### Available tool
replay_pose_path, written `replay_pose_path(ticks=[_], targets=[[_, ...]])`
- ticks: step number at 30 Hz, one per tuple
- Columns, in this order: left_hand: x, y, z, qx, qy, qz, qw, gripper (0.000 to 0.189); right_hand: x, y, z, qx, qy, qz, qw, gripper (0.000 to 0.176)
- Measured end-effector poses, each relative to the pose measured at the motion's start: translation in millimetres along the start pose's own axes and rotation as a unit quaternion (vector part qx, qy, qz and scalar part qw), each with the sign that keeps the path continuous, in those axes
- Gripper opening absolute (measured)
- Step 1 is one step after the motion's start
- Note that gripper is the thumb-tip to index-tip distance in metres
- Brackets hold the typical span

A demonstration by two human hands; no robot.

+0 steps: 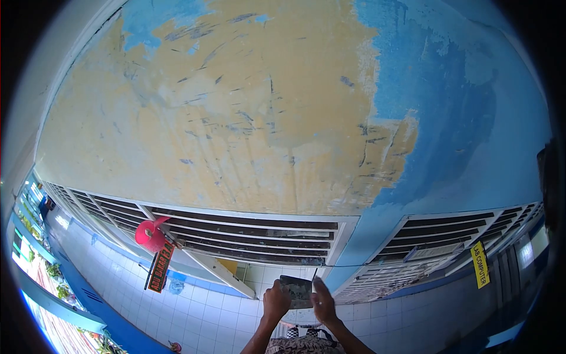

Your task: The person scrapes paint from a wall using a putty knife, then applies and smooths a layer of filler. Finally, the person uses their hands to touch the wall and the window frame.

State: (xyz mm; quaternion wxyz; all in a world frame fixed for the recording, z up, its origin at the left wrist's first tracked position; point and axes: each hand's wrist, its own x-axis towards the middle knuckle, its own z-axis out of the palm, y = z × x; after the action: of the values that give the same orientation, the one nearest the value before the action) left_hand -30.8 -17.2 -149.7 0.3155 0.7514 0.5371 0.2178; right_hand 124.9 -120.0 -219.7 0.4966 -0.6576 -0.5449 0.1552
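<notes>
My left hand (276, 301) is closed on the left edge of a flat, dark rectangular plate (296, 290) smeared with grey, at the bottom middle of the view. My right hand (322, 301) is at the plate's right side, its fingers raised and curled. A thin dark strip (315, 273), seen edge-on, sticks up from those fingers; its kind cannot be made out. Both hands are low in front of the wall (283, 118), whose blue paint gives way to a broad beige area with grey streaks and patches.
Barred louvre windows (253, 233) run below the painted wall. A pink plastic item (151, 235) and a dark sign with orange lettering (160, 268) hang at left. A yellow sign (480, 265) hangs at right. White floor tiles (206, 312) lie well below.
</notes>
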Motion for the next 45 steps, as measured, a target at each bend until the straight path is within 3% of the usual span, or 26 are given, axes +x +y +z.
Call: replay_pose_path(ticks=[2, 6, 10, 11, 12, 14, 15, 16, 18, 22, 24, 26, 27, 29, 30, 32, 34, 36, 38, 40, 44, 45], targets=[[-1.4, 4.4, 2.0, -0.03, 0.002, 0.03, 0.999, 0.027, 16.1, -18.8, 10.9, 0.065, -0.047, -0.106, 0.991, 0.048], [0.6, 10.3, -6.7, -0.082, 0.049, 0.072, 0.993, 0.025, 25.7, -17.4, 24.9, -0.037, -0.06, -0.108, 0.992, 0.053], [-4.7, 18.1, -27.6, -0.105, 0.068, 0.06, 0.99, 0.024, 19.5, 33.7, 19.6, -0.051, -0.038, -0.003, 0.998, 0.054], [-4.9, 17.4, -28.0, -0.097, 0.08, 0.065, 0.99, 0.023, 22.9, 43.2, 19.8, -0.068, -0.082, 0.135, 0.985, 0.055], [-5.9, 16.2, -26.5, -0.097, 0.081, 0.063, 0.99, 0.023, 18.4, 49.0, 22.0, -0.068, -0.084, 0.136, 0.985, 0.055], [-4.7, 13.1, -22.1, -0.111, 0.098, 0.07, 0.987, 0.023, 24.0, 24.1, 21.3, 0.047, 0.03, 0.179, 0.982, 0.06], [-3.0, 11.7, -20.0, -0.111, 0.098, 0.068, 0.987, 0.023, 22.7, 21.3, 27.0, -0.055, 0.03, 0.06, 0.996, 0.054], [-2.6, 11.0, -17.1, -0.102, 0.079, 0.043, 0.991, 0.023, 30.3, -8.3, 23.0, -0.016, 0.021, -0.035, 0.999, 0.054], [-0.1, 18.0, -16.7, -0.094, 0.057, 0.023, 0.994, 0.023, 36.5, -39.8, 21.6, -0.004, -0.07, -0.103, 0.992, 0.054], [-4.1, 22.6, -26.8, -0.124, 0.062, 0.039, 0.99, 0.021, 34.4, -6.5, 29.8, -0.038, -0.05, -0.1, 0.993, 0.056], [-4.4, 16.1, -29.8, -0.127, 0.084, 0.056, 0.987, 0.021, 24.8, 40.3, 25.3, -0.054, -0.034, -0.02, 0.998, 0.053], [-6.5, 10.6, -32.3, -0.17, 0.08, 0.041, 0.981, 0.02, 31.4, 64.9, 7.4, -0.15, -0.253, 0.225, 0.929, 0.051], [-5.3, 3.4, -28.6, -0.168, 0.091, 0.044, 0.981, 0.021, 25.9, 65.1, 9.0, -0.15, -0.254, 0.226, 0.929, 0.051], [-1.3, -2.6, -24.8, -0.127, 0.086, 0.029, 0.988, 0.021, 13.9, 39.6, 10.7, -0.103, 0.04, 0.128, 0.986, 0.051], [-2.2, -4.6, -22.4, -0.087, 0.079, 0.015, 0.993, 0.021, 15.0, 24.8, 15.2, -0.082, 0.053, 0.073, 0.993, 0.052], [-1.9, -6.3, -17.1, -0.099, 0.071, 0.018, 0.992, 0.021, 22.7, -14.5, 16.7, -0.047, -0.008, -0.067, 0.997, 0.054], [-0.4, -2.4, -15.2, -0.111, 0.062, 0.026, 0.992, 0.021, 22.4, -24.0, 23.9, -0.06, -0.087, -0.147, 0.984, 0.056], [-1.4, 1.6, -20.4, -0.115, 0.079, 0.021, 0.99, 0.024, 14.3, -3.1, 27.2, -0.053, -0.074, -0.138, 0.986, 0.056], [1.5, -9.0, -21.6, -0.135, 0.104, 0.022, 0.985, 0.023, -1.5, 66.8, 31.9, 0.094, -0.052, 0.102, 0.989, 0.058], [3.2, -16.1, -28.5, -0.154, 0.132, 0.019, 0.979, 0.022, -17.4, 117.1, 16.4, -0.135, -0.135, 0.239, 0.952, 0.064], [6.7, -22.2, -33.6, -0.183, 0.125, -0.017, 0.975, 0.02, -18.5, 83.1, -1.6, -0.205, -0.039, 0.113, 0.971, 0.07], [9.4, -26.3, -30.7, -0.194, 0.116, -0.029, 0.974, 0.02, -2.9, 52.5, 0.8, 0.064, -0.051, 0.239, 0.968, 0.071]])
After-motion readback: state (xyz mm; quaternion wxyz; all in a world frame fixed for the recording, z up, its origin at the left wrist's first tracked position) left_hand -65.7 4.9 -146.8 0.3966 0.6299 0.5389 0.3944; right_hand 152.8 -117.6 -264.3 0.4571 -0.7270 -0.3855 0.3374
